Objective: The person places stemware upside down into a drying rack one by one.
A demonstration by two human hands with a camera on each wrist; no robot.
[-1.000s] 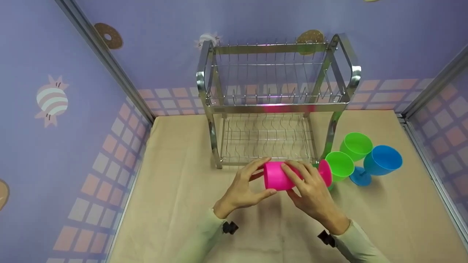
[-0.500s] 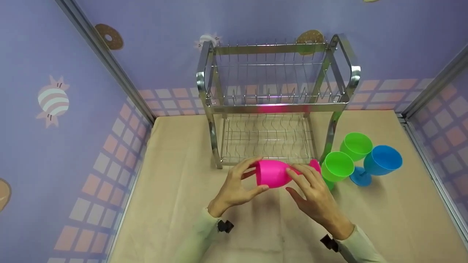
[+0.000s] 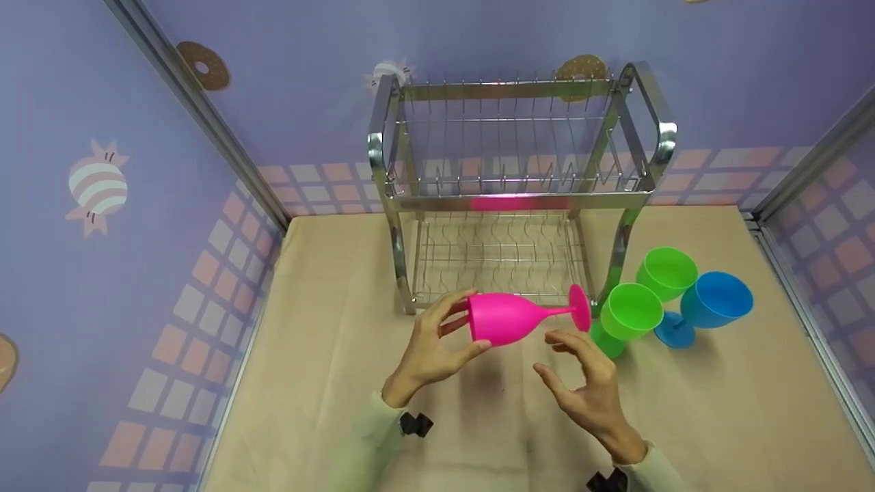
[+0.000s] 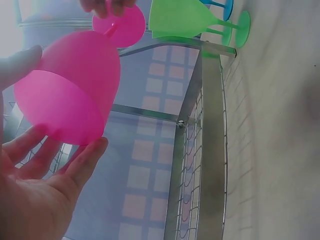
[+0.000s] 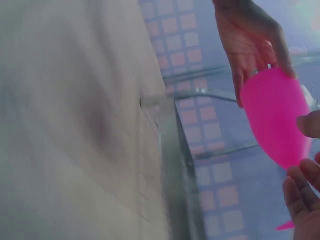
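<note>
A pink plastic goblet (image 3: 506, 318) lies sideways in the air in front of the rack, its bowl mouth to the left and its foot to the right. My left hand (image 3: 432, 352) grips it by the rim, thumb on the near side and fingers on the far side. In the left wrist view the goblet (image 4: 82, 85) shows its hollow mouth, with fingertips along the rim. My right hand (image 3: 586, 393) hovers just below the stem with loosely bent fingers and a gap between thumb and fingertips, holding nothing.
A two-tier metal dish rack (image 3: 519, 203) stands at the back against the patterned wall. To its right are two green goblets (image 3: 632, 311) and a blue goblet (image 3: 716, 301), all upright. Metal-framed panels border the cloth-covered table (image 3: 328, 355).
The goblet has shifted left and its foot has come into full view. My right hand has let go of it and drawn back below the stem, while my left hand keeps its grip.
</note>
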